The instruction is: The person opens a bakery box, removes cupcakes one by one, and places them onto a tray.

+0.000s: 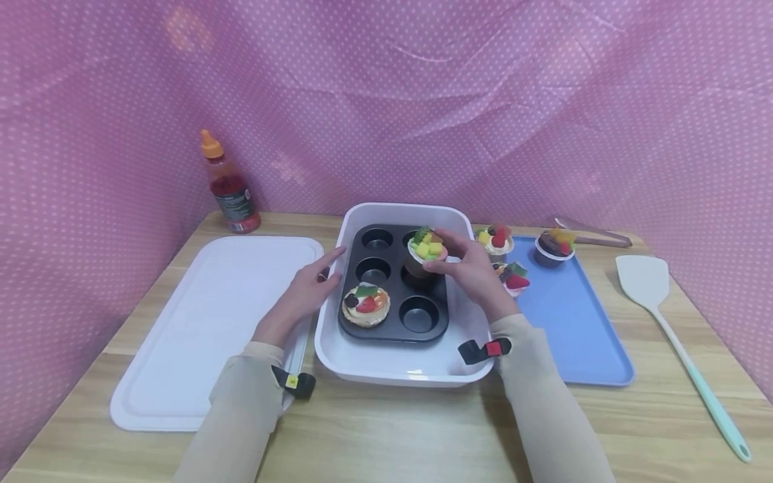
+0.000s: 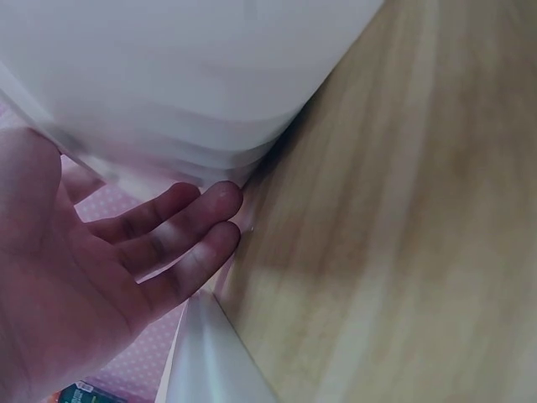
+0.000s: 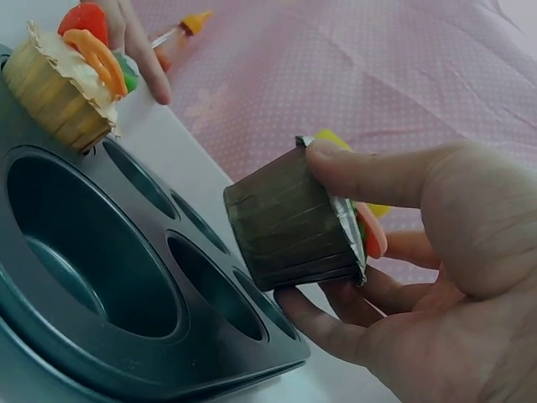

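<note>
My right hand (image 1: 474, 272) pinches a dark-cupped cupcake (image 3: 289, 222) with yellow and green fruit topping between thumb and fingers. It holds the cupcake tilted over the right column of a black muffin pan (image 1: 394, 323). A cream tart (image 1: 366, 306) with berries and an orange slice sits in the pan's near left cup; the other visible cups hold nothing. The pan lies inside a white basin (image 1: 398, 367). At the basin's left side is my left hand (image 1: 302, 295), its fingers (image 2: 180, 260) loosely extended along the outer wall.
On the right, a blue tray (image 1: 580, 322) bears a chocolate cupcake (image 1: 553, 248) and two fruit-topped cakes at its left. Tongs (image 1: 598, 235) and a spatula (image 1: 643, 282) lie beyond it. A white tray (image 1: 223, 322) and a sauce bottle (image 1: 232, 191) are at left.
</note>
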Demonstrator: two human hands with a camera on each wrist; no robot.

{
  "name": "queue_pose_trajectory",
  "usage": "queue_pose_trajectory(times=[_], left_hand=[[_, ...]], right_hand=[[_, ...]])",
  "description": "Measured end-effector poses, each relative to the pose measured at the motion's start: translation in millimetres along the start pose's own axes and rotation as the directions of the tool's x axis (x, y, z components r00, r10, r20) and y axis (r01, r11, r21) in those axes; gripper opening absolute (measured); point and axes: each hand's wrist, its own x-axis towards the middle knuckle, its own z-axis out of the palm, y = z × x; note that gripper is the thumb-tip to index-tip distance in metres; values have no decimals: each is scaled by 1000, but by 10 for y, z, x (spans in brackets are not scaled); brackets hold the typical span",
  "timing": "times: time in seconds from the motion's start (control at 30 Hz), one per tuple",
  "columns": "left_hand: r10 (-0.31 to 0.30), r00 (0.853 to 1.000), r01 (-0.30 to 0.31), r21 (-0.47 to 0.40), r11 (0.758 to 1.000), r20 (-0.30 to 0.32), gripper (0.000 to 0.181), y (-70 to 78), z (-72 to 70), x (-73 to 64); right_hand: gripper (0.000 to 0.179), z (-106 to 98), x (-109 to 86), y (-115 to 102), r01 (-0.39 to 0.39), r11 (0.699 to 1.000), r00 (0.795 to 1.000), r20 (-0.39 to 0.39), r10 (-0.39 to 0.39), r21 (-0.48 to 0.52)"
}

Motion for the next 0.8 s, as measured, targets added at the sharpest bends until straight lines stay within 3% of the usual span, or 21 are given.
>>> queue_pose_trajectory(times=[0.33, 0.63, 0.8], left_hand=[[-19, 1000, 19, -13, 1000, 23, 58, 38, -16, -23], [-18, 999, 18, -3, 1000, 42, 58, 74, 3, -21], [-10, 999, 10, -6, 1000, 34, 58, 78, 7, -27]], right_hand=[[70, -83, -61, -58, 10, 998, 999, -53, -7, 58], [71, -281, -133, -158, 81, 988, 996, -54, -75, 129], [70, -406, -214, -237, 119, 980, 990, -97, -104, 157]])
